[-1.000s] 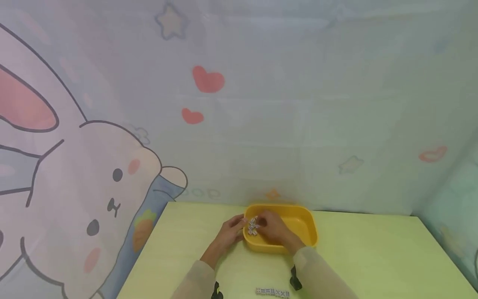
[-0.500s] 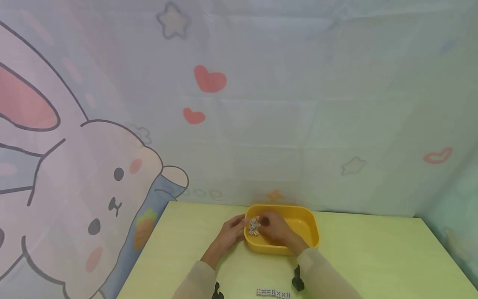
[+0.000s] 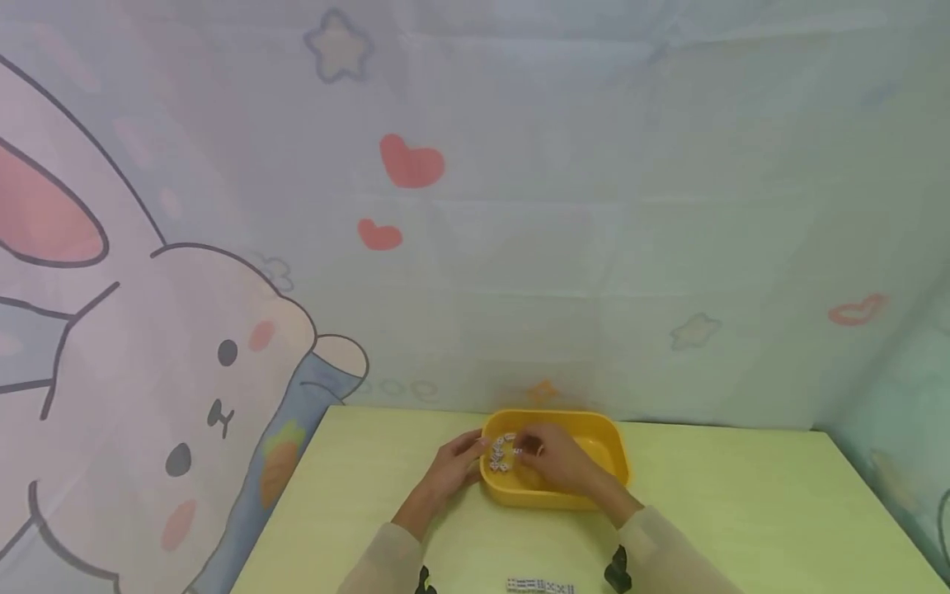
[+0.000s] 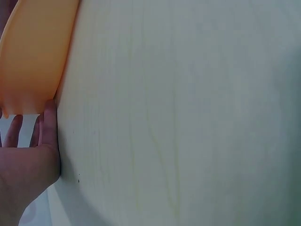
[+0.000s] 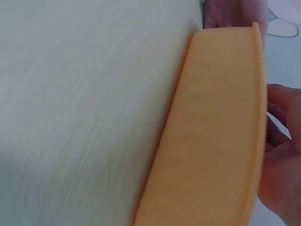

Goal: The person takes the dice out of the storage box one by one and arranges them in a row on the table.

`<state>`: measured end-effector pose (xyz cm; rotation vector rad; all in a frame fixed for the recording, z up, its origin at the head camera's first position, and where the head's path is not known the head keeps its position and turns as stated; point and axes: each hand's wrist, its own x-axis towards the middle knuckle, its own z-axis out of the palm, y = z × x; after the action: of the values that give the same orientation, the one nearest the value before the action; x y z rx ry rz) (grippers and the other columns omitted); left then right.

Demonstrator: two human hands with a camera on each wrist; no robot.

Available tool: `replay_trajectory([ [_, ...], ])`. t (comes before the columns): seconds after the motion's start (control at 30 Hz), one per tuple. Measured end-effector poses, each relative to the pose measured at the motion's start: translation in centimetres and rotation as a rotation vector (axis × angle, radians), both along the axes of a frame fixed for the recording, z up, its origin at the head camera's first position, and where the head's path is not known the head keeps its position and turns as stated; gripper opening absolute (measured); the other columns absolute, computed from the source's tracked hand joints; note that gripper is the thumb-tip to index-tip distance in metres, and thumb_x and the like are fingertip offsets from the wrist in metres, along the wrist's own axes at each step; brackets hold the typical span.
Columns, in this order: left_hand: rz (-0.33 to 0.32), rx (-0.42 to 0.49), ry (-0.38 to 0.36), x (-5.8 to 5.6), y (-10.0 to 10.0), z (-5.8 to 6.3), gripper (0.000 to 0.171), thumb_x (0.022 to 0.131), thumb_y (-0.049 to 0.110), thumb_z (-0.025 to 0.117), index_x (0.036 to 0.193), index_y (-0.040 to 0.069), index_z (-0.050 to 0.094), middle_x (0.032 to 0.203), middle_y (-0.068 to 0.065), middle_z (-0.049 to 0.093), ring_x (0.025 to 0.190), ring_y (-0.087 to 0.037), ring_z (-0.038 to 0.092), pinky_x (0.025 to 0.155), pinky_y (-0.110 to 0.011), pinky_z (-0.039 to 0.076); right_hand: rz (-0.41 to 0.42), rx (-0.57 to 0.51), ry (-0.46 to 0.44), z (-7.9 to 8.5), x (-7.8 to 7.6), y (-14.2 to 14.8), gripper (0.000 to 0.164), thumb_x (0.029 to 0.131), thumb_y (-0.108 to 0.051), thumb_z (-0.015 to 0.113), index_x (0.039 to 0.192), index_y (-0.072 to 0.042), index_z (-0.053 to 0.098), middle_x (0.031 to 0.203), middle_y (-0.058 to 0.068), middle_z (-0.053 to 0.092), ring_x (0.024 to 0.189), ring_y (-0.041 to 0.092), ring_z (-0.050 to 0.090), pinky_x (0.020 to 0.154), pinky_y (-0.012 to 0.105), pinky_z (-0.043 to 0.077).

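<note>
A yellow plastic tray (image 3: 519, 498) stands on the table, its outer wall also showing in both wrist views. My left hand (image 3: 449, 472) holds its left end, thumb at the rim and fingers against the outside wall. Inside, at the left end, lie several small white dice (image 3: 499, 455) with dark pips. Reaching over the near rim, my right hand (image 3: 557, 462) pinches one die (image 3: 517, 451) at its fingertips, just right of the others. Its curled fingers partly show past the rim in the right wrist view.
A row of white dice (image 3: 540, 586) sits on the pale green table (image 3: 712, 503) near the bottom edge of the head view, between the forearms. Behind the table hangs a cloth backdrop (image 3: 549, 247) with a cartoon rabbit.
My right hand has shifted slightly right inside the tray, and its forearm has swung outward to the right. The die at its fingertips stands farther from the others. My left hand stays put.
</note>
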<state>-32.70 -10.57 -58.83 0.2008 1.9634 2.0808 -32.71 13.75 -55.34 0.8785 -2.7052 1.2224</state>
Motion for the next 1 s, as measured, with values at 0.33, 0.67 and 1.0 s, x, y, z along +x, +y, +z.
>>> replay_trajectory([
  [0.33,-0.004,0.021,-0.004,-0.1,-0.4,0.4,0.062,0.11,0.034,0.062,0.157,-0.002,0.046,0.158,-0.025,0.047,0.141,-0.041,0.051,0.104,-0.041,0.06,0.093,-0.024,0.037,3.5,4.6,3.4,0.002,0.1,-0.011,0.073,0.101,-0.009,0.072,0.092,-0.008,0.067,0.085,0.009,0.062,0.072,0.027,0.059],
  [0.67,0.0,0.012,-0.022,0.1,-0.2,0.1,0.061,0.11,0.033,0.062,0.156,-0.002,0.046,0.156,-0.025,0.049,0.139,-0.039,0.054,0.102,-0.04,0.061,0.156,-0.108,0.04,3.2,9.9,5.8,0.012,0.1,-0.009,0.075,0.104,-0.02,0.071,0.097,-0.008,0.071,0.084,0.005,0.065,0.073,0.027,0.063],
  [1.0,-0.006,0.024,-0.02,-0.2,0.0,-0.1,0.062,0.109,0.034,0.063,0.157,-0.003,0.045,0.155,-0.024,0.05,0.138,-0.039,0.055,0.102,-0.039,0.061,0.212,-0.108,0.063,0.1,14.1,7.3,0.014,0.099,-0.01,0.076,0.103,-0.021,0.069,0.096,-0.013,0.069,0.085,0.001,0.063,0.072,0.024,0.061],
])
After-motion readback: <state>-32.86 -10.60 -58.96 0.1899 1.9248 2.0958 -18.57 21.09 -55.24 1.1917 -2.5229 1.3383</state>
